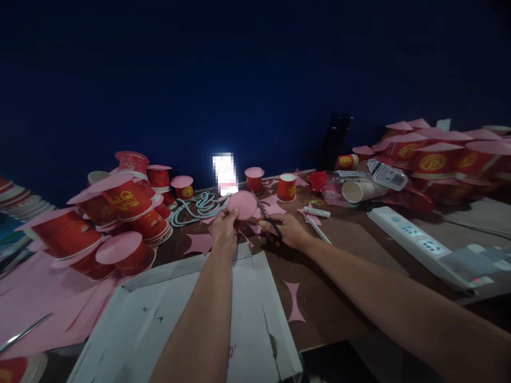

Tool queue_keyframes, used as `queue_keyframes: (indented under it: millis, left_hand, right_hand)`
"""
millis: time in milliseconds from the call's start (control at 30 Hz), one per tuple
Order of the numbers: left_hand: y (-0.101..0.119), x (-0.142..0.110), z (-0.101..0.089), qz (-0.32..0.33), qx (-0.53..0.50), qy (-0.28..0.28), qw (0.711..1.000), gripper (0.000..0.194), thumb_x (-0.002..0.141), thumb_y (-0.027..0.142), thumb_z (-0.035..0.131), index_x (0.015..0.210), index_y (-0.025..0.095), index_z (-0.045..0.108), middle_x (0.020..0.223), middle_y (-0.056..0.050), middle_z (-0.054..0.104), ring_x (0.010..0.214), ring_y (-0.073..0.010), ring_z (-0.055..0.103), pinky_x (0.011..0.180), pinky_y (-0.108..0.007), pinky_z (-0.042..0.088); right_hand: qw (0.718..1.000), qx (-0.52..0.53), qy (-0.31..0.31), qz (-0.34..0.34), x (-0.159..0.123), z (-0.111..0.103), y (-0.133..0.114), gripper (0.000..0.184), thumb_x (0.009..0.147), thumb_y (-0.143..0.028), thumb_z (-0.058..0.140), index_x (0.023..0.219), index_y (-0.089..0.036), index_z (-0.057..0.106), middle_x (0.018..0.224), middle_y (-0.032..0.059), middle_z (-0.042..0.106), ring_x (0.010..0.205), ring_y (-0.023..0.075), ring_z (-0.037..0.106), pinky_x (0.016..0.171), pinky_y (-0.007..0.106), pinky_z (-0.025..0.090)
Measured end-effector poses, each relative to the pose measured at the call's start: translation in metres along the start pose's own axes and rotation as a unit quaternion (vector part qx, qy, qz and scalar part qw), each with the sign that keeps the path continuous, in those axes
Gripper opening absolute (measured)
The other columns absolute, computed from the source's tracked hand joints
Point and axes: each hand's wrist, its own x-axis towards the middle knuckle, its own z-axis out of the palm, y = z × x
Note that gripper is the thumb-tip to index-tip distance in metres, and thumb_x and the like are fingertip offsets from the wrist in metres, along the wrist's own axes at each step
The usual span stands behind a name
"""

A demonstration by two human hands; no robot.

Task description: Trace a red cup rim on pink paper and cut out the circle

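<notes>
Between thumb and fingers my left hand pinches a round pink paper disc, held upright with a drawn outline near its edge. My right hand grips a pair of dark-handled scissors; the blades point up and left beside the disc's right edge. Whether they touch the paper I cannot tell. Pink paper scraps lie under and around both hands. Just beyond them stand a red paper cup with an open white rim and another red cup topped by a pink disc.
Red cups with pink discs pile up at the left and right. A white cardboard box lies under my forearms. A lit phone, a coiled cable, a white marker and a power strip are on the table.
</notes>
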Motion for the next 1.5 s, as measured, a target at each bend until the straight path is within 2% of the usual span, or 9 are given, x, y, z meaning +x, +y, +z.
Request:
queue_keyframes:
  millis: [433,767,967,1067,1200,1333,1500]
  left_hand:
    - [0.000,0.001,0.000,0.006,0.001,0.005,1.000,0.039,0.052,0.031,0.081,0.083,0.015,0.062,0.073,-0.002,0.066,0.068,-0.0161,0.063,0.072,-0.033,0.051]
    - [-0.002,0.003,-0.001,0.009,-0.014,0.007,1.000,0.039,0.051,0.029,0.081,0.082,0.016,0.062,0.073,-0.002,0.066,0.067,-0.0159,0.063,0.073,-0.034,0.051]
    - [0.001,0.001,0.001,0.001,-0.010,0.019,1.000,0.038,0.051,0.029,0.081,0.081,0.016,0.062,0.073,-0.002,0.067,0.065,-0.0155,0.062,0.068,-0.032,0.051]
    - [0.000,0.002,0.000,0.010,-0.014,0.032,0.999,0.038,0.050,0.029,0.081,0.080,0.015,0.062,0.070,-0.001,0.066,0.063,-0.0144,0.061,0.067,-0.031,0.051]
    - [0.000,0.003,0.000,0.013,-0.010,0.021,1.000,0.038,0.051,0.030,0.081,0.081,0.015,0.063,0.070,-0.001,0.066,0.063,-0.0142,0.061,0.066,-0.031,0.051]
    - [-0.001,0.002,0.000,0.015,-0.002,0.023,1.000,0.038,0.051,0.030,0.081,0.081,0.016,0.063,0.071,-0.001,0.066,0.068,-0.0152,0.063,0.072,-0.031,0.051]
    - [-0.001,0.003,-0.001,0.027,0.012,-0.001,1.000,0.042,0.052,0.033,0.081,0.086,0.015,0.064,0.074,-0.002,0.067,0.071,-0.0166,0.064,0.074,-0.033,0.051]
  right_hand:
    - [1.000,-0.012,0.002,-0.006,0.003,-0.001,0.007,0.051,0.073,-0.054,0.068,0.102,-0.012,0.069,0.054,-0.0021,0.055,0.044,0.0086,0.048,0.039,0.020,0.035]
    - [0.999,-0.026,0.003,-0.023,0.000,0.001,-0.003,0.046,0.073,-0.055,0.067,0.089,-0.012,0.070,0.053,-0.0024,0.054,0.045,0.0086,0.048,0.042,0.021,0.035]
    - [0.999,-0.036,0.006,-0.021,0.000,0.000,-0.002,0.042,0.073,-0.054,0.067,0.082,-0.013,0.069,0.054,-0.0014,0.055,0.045,0.0083,0.048,0.042,0.021,0.036]
    - [0.999,-0.033,0.005,-0.021,0.001,0.000,0.000,0.043,0.073,-0.053,0.067,0.088,-0.013,0.070,0.054,-0.0019,0.054,0.045,0.0086,0.048,0.040,0.020,0.034]
    - [1.000,-0.027,0.001,-0.013,0.000,0.001,-0.001,0.043,0.072,-0.052,0.068,0.088,-0.012,0.071,0.053,-0.0020,0.054,0.044,0.0083,0.047,0.039,0.019,0.034]
    - [1.000,-0.018,0.001,0.012,-0.001,0.003,-0.003,0.048,0.070,-0.051,0.071,0.096,-0.012,0.071,0.055,-0.0023,0.055,0.044,0.0084,0.047,0.037,0.019,0.035]
    - [1.000,-0.021,-0.007,0.022,-0.002,0.002,-0.002,0.051,0.068,-0.052,0.072,0.101,-0.012,0.070,0.053,-0.0033,0.054,0.044,0.0086,0.047,0.037,0.019,0.036]
